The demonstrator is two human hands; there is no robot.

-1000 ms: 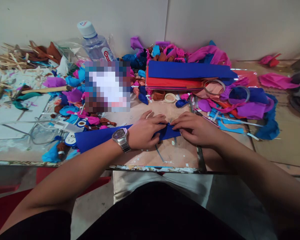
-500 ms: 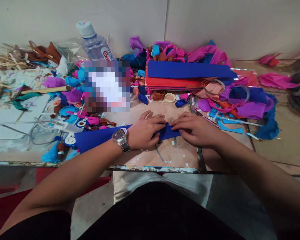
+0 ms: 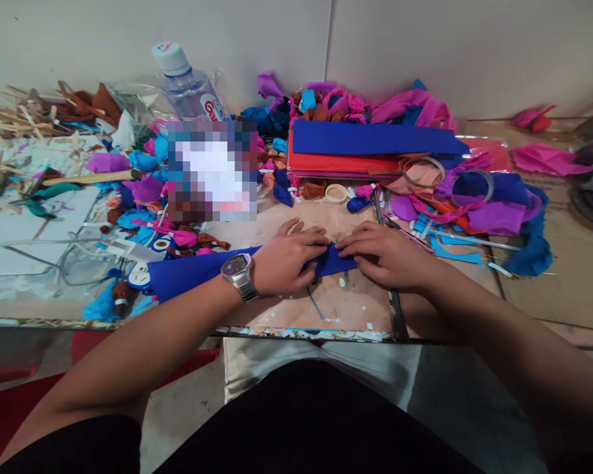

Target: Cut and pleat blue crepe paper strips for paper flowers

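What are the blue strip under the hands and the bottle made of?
Blue strip: probably matte paper or thin cloth; its surface shows no shine and I can't tell which. Bottle: likely clear plastic, smooth and glossy, since it is see-through and catches light.

Blue strip [image 3: 192,271]: deep, even colour, long and narrow. Lay nearly flat on the tabletop [image 3: 350,306], close to its 6 o'clock edge. Long axis ran roughly 9 to 3 o'clock, 9 o'clock end dipping slightly. Middle stretch was hidden; folding at the 3 o'clock end was unclear.
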